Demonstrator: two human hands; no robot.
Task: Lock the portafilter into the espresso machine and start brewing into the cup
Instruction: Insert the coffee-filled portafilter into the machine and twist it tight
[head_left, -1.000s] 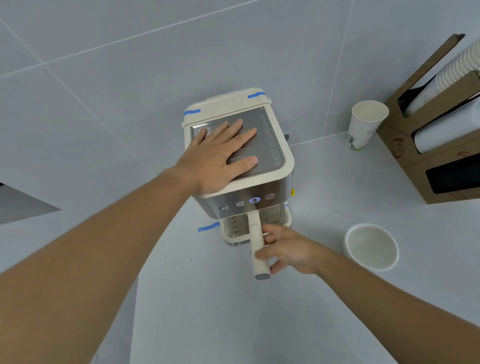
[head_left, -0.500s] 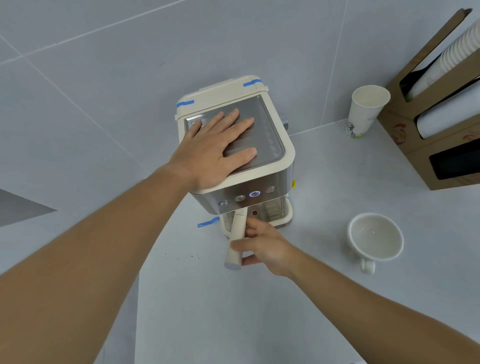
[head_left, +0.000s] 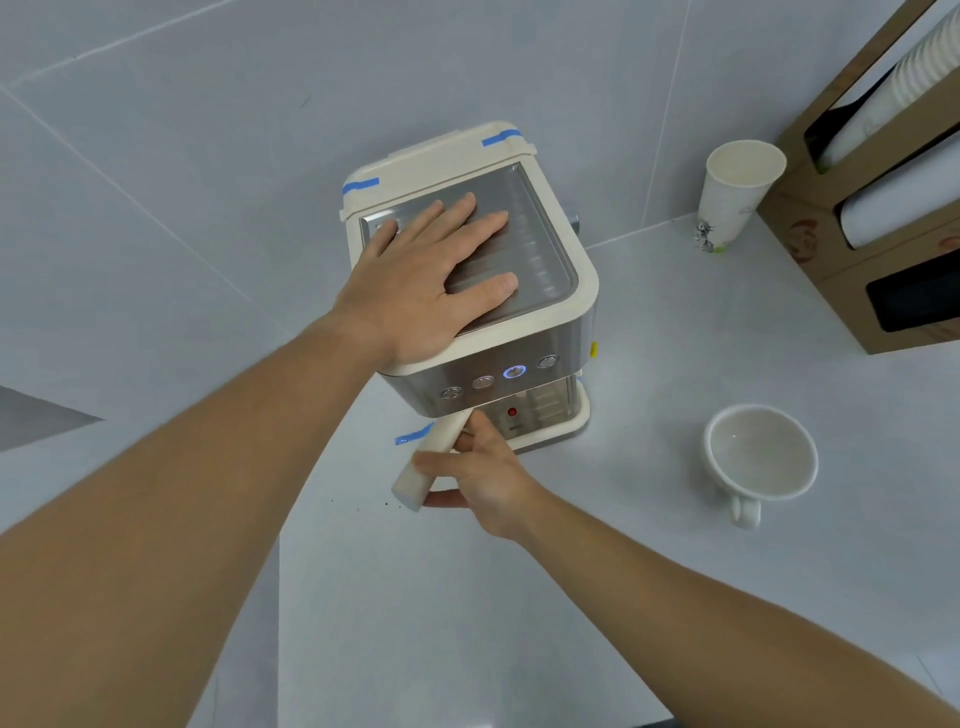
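Note:
A cream and steel espresso machine (head_left: 545, 332) stands on the grey counter against the wall, one of its front buttons lit blue. My left hand (head_left: 421, 280) lies flat on its top plate, fingers spread. The portafilter (head_left: 431, 457) has its head hidden under the machine's front; its cream handle sticks out toward me, angled to the left. My right hand (head_left: 478, 473) grips that handle from the right side. A white ceramic cup (head_left: 761, 457) sits on the counter to the right of the machine, not under the spouts.
A paper cup (head_left: 737, 197) stands at the back right beside a brown cardboard cup dispenser (head_left: 883, 218). Blue tape strips (head_left: 413, 434) mark the counter at the machine's left foot. The counter's left edge drops off near my left forearm.
My right hand has swung the portafilter handle from pointing straight toward me to angled left. My left hand stayed flat on the machine top. The camera moved slightly.

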